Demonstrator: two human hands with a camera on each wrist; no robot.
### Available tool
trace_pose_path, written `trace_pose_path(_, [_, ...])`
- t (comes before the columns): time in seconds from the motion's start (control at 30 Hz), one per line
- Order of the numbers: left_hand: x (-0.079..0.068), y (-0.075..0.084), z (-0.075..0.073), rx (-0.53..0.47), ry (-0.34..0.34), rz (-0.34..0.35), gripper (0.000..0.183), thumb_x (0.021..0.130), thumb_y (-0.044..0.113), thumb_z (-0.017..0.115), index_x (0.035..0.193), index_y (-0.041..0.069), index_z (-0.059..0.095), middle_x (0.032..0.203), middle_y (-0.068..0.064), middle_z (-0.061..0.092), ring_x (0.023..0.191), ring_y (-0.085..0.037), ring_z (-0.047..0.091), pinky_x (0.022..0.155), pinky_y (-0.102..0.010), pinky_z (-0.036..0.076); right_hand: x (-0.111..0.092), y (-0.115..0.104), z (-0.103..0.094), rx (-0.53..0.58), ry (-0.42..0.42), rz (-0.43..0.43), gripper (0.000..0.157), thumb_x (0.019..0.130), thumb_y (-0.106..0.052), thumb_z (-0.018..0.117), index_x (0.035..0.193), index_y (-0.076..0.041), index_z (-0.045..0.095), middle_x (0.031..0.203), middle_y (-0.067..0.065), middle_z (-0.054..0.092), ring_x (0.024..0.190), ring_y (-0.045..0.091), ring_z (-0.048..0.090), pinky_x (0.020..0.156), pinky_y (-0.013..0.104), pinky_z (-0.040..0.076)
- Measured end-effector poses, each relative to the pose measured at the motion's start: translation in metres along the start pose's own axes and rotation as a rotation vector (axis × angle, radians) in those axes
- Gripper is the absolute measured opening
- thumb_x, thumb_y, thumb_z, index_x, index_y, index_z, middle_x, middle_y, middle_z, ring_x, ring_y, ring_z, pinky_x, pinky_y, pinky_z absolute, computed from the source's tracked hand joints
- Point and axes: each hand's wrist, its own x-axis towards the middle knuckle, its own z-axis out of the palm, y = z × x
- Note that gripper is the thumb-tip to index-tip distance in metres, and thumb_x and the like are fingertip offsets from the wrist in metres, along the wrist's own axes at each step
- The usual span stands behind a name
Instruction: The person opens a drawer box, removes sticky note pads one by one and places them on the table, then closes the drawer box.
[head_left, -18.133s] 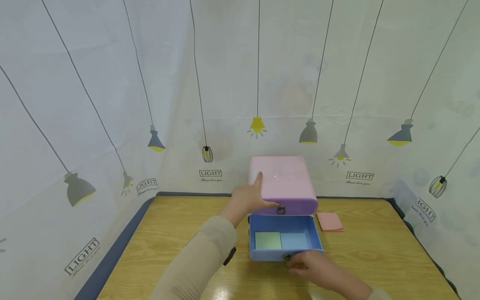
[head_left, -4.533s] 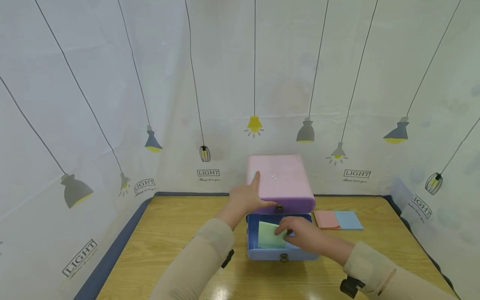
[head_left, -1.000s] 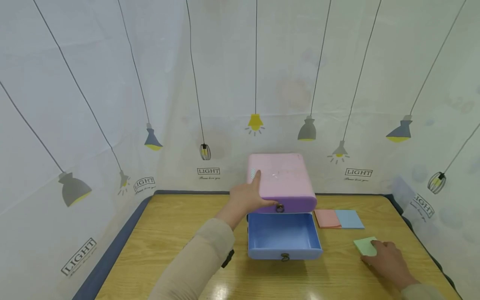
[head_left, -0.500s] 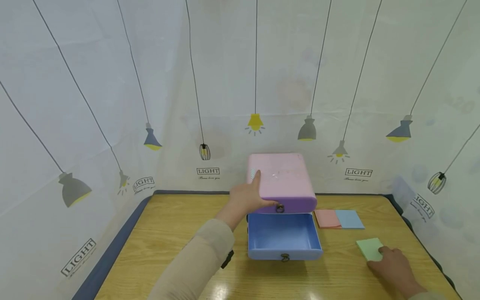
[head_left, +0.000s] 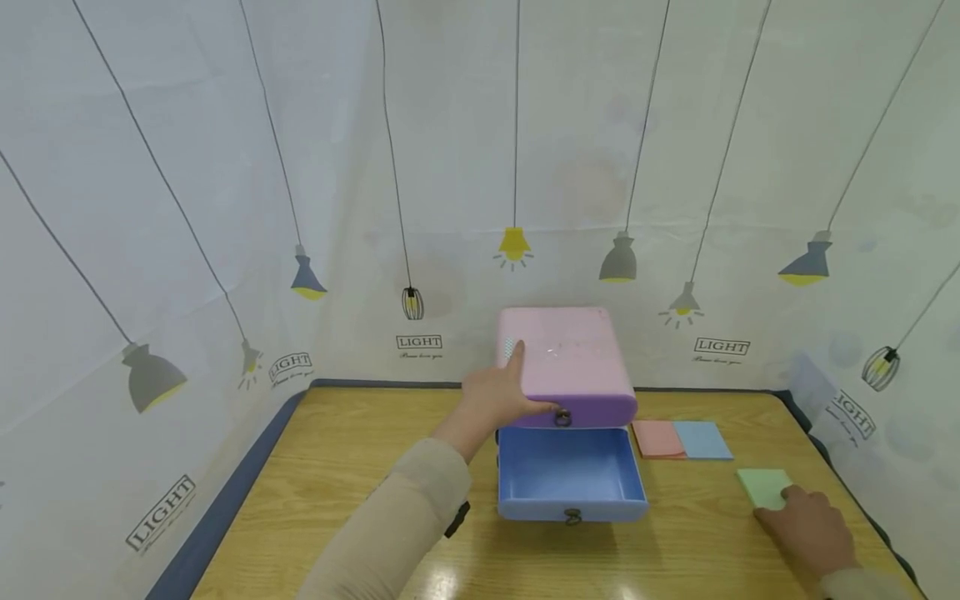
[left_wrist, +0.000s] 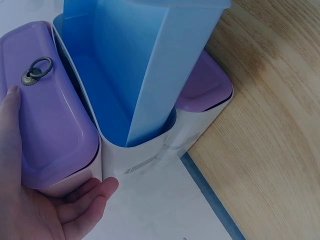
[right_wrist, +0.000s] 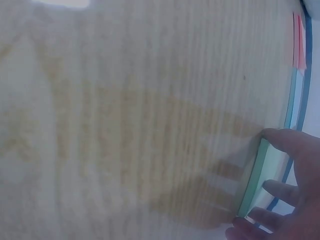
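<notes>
A small chest with a pink top (head_left: 573, 354) stands at the back of the table. My left hand (head_left: 495, 400) grips its left front corner. In the left wrist view the thumb lies on the purple top drawer front (left_wrist: 55, 110), beside its ring pull, and the other fingers curl along the side. The blue drawer (head_left: 532, 510) below is pulled out, with nothing inside. To the right, my right hand (head_left: 813, 525) pinches a green sticky note pad (head_left: 761, 486) by its edges at table height. The right wrist view shows the pad (right_wrist: 254, 172) between thumb and fingers.
A pink sticky note pad (head_left: 658, 439) and a blue one (head_left: 703, 440) lie side by side, right of the chest. A lower purple drawer (left_wrist: 207, 82) is closed. A lamp-patterned sheet (head_left: 450, 167) walls the table's back and sides.
Earlier the green and blue pads lay in the drawer; the blue one now lies beside the pink. The right hand has brought the green pad out and, lately, farther right. The left hand stays put.
</notes>
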Motion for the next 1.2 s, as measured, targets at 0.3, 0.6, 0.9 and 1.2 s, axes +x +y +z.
trace_pose_path(0.3, [0.002,0.000,0.003,0.001,0.003,0.005,0.127,0.066,0.089,0.055,0.158,0.022,0.000,0.069,-0.003,0.056,0.059,-0.018,0.054,0.050,-0.030,0.039,0.013,0.002,-0.009,-0.005,0.008,0.001,0.094,0.079,-0.061,0.066,0.118,0.022,0.047,0.098,0.039,0.053,0.082,0.051,0.055,0.069,0.057,0.046])
trace_pose_path(0.6, [0.004,0.000,0.005,0.020,0.010,0.015,0.127,0.065,0.090,0.054,0.158,0.022,0.000,0.067,-0.001,0.056,0.053,-0.016,0.050,0.046,-0.029,0.036,0.029,-0.001,-0.010,-0.005,0.042,-0.012,0.085,0.081,-0.052,0.068,0.117,0.023,0.050,0.100,0.041,0.054,0.088,0.051,0.056,0.072,0.056,0.047])
trace_pose_path(0.9, [0.004,0.000,0.004,0.025,0.018,0.011,0.127,0.065,0.090,0.054,0.158,0.022,0.001,0.068,-0.001,0.057,0.055,-0.017,0.052,0.048,-0.030,0.038,0.037,-0.009,-0.010,0.060,0.073,0.017,0.079,0.083,-0.037,0.068,0.120,0.029,0.044,0.116,0.047,0.044,0.108,0.059,0.042,0.091,0.062,0.038])
trace_pose_path(1.2, [0.002,-0.002,0.004,0.018,0.018,0.007,0.127,0.065,0.089,0.054,0.159,0.021,0.002,0.067,-0.001,0.056,0.055,-0.016,0.051,0.048,-0.030,0.036,0.035,-0.018,-0.010,0.184,0.116,-0.024,0.069,0.086,-0.027,0.062,0.121,0.029,0.044,0.124,0.046,0.043,0.115,0.061,0.037,0.095,0.063,0.034])
